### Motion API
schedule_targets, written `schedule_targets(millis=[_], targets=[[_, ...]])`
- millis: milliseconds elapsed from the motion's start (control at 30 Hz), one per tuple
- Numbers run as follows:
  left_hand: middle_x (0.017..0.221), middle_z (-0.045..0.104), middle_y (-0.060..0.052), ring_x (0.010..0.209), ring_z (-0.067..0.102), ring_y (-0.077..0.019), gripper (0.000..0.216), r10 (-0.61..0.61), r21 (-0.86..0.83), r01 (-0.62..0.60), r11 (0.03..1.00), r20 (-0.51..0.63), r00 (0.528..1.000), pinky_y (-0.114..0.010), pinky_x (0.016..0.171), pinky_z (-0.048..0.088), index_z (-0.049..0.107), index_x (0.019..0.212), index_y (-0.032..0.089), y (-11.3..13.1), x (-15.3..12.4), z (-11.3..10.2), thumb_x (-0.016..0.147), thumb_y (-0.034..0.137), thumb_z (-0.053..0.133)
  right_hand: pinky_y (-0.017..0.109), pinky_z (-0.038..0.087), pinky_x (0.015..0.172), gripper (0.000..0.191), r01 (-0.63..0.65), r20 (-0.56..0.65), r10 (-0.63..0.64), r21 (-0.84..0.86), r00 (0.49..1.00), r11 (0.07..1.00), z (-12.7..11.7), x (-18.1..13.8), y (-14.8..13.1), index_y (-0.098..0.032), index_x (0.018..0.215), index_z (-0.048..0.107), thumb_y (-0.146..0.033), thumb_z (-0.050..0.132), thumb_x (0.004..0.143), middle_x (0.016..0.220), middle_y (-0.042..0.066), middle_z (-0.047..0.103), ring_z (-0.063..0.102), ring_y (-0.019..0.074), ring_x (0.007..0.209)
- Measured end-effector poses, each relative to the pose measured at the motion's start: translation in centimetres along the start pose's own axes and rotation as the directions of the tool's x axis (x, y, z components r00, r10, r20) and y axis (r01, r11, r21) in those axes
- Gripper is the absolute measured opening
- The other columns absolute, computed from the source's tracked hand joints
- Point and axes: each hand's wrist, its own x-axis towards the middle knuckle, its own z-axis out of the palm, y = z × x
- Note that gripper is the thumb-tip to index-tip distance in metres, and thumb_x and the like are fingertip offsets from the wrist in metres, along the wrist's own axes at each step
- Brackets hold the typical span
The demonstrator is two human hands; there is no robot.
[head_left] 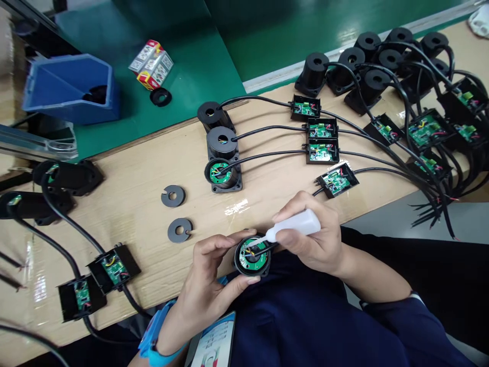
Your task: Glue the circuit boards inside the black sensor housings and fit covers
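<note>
My left hand [214, 272] grips a round black housing [236, 265] by its sides, near the table's front edge. Inside its top sits a green ring-shaped circuit board [258, 263] with small coloured wires at the centre. Between the thumb and fingers of my right hand [319, 237] is a white squeeze bottle [300, 224], tilted so its thin nozzle meets or hovers just over the board; I cannot tell which. A black cable leaves the housing and passes under my right hand. Two black slotted discs [173, 196] lie on the cardboard beyond my left hand.
Three black housings [223, 142] stand mid-table, cabled to open boxes with green boards [322, 151]. More housings [315, 71] and tangled cables crowd the right. Further units [114, 267] lie at left. A blue bin [72, 86] and a small box [152, 65] rest on the green surface.
</note>
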Motion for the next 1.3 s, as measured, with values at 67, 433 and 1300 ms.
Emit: schedule_targets(millis=[67,433,1300], targets=[[0.141,0.065,-0.007,0.136,0.062,-0.0201,0.059,0.038,0.067,-0.038,0.997,-0.003,0.999,-0.035,0.116,0.052,0.041,0.132,0.032,-0.8,0.5,-0.5,0.089,0.014,0.078,0.017,0.044,0.047,0.022,-0.067,-0.080,0.070,0.039,0.994,0.997,-0.1,0.1,0.7,-0.021,0.090,0.069,-0.042,0.076,0.093,0.069,-0.005,0.063,0.056,0.0060,0.053],[0.140,0.055,-0.012,0.137,0.056,-0.0286,0.064,0.043,0.275,0.064,0.959,-0.365,0.930,-0.050,0.116,0.048,0.043,0.133,0.025,-3.7,6.7,-4.4,0.085,0.046,0.080,0.016,0.039,0.042,0.040,-0.204,-0.294,0.259,0.207,0.920,0.957,-0.2,4.9,2.8,-0.020,0.079,0.065,-0.058,0.073,0.090,0.066,-0.005,0.058,0.049,0.0052,0.048],[0.104,0.068,-0.007,0.102,0.071,-0.0189,0.038,0.498,0.764,-0.198,0.614,-0.181,0.848,-0.029,0.092,0.061,0.060,0.115,0.014,-0.3,8.4,-4.6,0.081,0.012,0.077,0.022,0.043,0.048,0.018,-0.012,-0.047,-0.001,-0.278,0.999,0.960,0.1,6.1,2.6,-0.024,0.094,0.071,-0.042,0.075,0.093,0.072,-0.003,0.065,0.057,0.0106,0.058]])
